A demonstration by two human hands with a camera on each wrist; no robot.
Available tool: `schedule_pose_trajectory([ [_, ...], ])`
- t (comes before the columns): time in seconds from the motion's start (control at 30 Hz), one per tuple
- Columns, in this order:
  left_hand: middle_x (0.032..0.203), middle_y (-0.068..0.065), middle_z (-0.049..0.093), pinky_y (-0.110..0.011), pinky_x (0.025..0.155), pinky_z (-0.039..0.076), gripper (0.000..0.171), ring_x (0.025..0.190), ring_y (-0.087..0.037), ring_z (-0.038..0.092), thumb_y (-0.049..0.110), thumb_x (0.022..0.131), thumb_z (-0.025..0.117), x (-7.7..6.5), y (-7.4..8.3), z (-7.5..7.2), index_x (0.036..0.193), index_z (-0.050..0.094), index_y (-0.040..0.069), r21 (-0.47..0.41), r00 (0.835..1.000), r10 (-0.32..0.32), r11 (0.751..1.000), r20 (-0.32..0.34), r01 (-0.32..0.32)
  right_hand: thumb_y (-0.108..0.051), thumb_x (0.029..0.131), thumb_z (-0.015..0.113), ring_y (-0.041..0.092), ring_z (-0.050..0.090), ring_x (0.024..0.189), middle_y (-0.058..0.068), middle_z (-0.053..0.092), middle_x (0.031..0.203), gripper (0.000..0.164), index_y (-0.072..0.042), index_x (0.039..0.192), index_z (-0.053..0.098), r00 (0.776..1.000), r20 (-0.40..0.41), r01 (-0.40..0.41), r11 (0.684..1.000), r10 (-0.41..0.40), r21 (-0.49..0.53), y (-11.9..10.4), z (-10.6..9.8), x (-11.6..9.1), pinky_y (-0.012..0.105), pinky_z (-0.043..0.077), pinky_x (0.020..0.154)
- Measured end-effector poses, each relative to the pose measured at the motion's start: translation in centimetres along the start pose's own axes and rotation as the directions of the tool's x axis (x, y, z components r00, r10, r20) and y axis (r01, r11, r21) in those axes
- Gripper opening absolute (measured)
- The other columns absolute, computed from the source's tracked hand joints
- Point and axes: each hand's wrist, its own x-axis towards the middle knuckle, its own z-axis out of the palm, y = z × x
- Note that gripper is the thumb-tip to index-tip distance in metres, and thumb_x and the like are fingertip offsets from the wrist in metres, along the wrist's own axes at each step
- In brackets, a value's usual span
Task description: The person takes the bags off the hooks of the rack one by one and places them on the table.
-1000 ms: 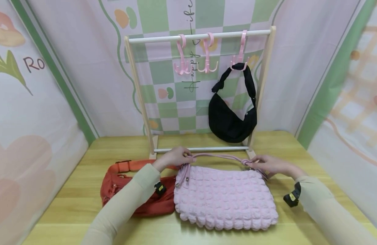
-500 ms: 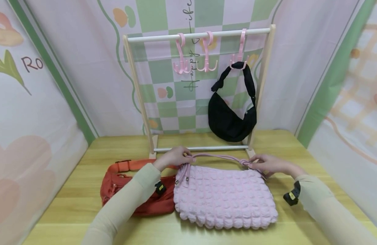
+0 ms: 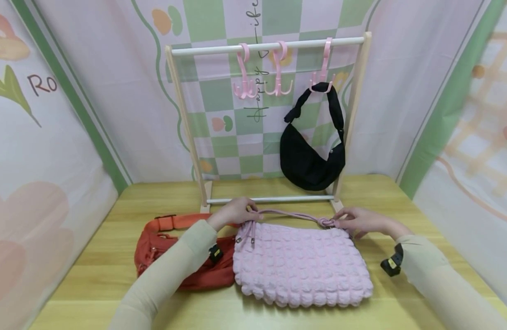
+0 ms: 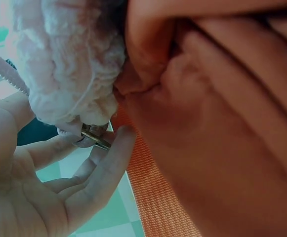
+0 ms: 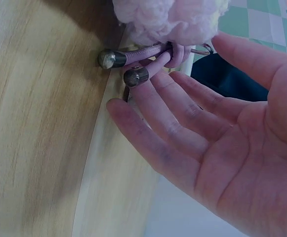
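Note:
A puffy pink handbag (image 3: 302, 266) lies on the table, its thin cord strap (image 3: 290, 213) along the far side. My left hand (image 3: 235, 213) pinches the strap's left end beside a metal ring. At the other end my right hand (image 3: 366, 222) holds the strap by its knot (image 3: 325, 222). In the right wrist view, two metal-tipped cord ends (image 5: 136, 76) hang by my fingers (image 5: 163, 116). A red waist bag (image 3: 208, 270) lies to the left, partly under my left forearm; its orange strap (image 4: 153, 197) passes near my left fingertips.
Behind the bags stands a wooden rack with a white top rail (image 3: 298, 45). Three pink hooks hang there; a black shoulder bag (image 3: 311, 160) hangs from the rightmost hook (image 3: 325, 59). Printed fabric encloses the table (image 3: 113, 243) at back and sides.
The strap's right knot has shifted slightly left, and the metal-tipped ends near my right hand have gone out of sight in the head view. My left hand has stayed almost still.

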Motion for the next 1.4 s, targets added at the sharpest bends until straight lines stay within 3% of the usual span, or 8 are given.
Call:
schedule_pose_trajectory([
  [0.7,0.086,-0.003,0.063,-0.024,0.055,0.043,0.033,0.063,-0.011,0.051,0.04,0.087,0.066,-0.1,0.0,0.1,0.103,0.068,0.011,0.021,1.0,-0.002,1.0,-0.001,0.002,-0.031,0.095,0.056,0.026,0.065,0.095,0.025,0.061,0.117,0.05,0.006,0.127,0.048,1.0,-0.013,0.013,0.999,-0.014,-0.04,0.0,-0.1,-0.4,0.042,0.056,0.075],
  [1.2,0.096,-0.005,0.065,-0.026,0.06,0.047,0.031,0.069,-0.012,0.056,0.038,0.088,0.065,-0.2,0.1,-0.1,0.103,0.068,0.011,0.04,1.0,0.013,0.999,-0.009,-0.012,-0.031,0.095,0.055,0.029,0.066,0.095,0.023,0.063,0.112,0.056,0.01,0.132,0.041,0.999,0.006,0.051,0.999,-0.051,-0.016,-0.8,-0.7,-1.3,0.046,0.054,0.078],
  [1.4,0.091,-0.004,0.066,-0.025,0.06,0.046,0.028,0.068,-0.012,0.056,0.035,0.089,0.066,-0.5,0.2,-0.4,0.101,0.068,0.011,0.054,1.0,0.031,0.998,-0.002,-0.031,-0.027,0.096,0.053,0.033,0.065,0.098,0.021,0.066,0.108,0.053,0.01,0.131,0.042,0.998,-0.007,0.055,0.998,-0.055,-0.035,-1.4,-1.1,-1.6,0.047,0.055,0.079],
])
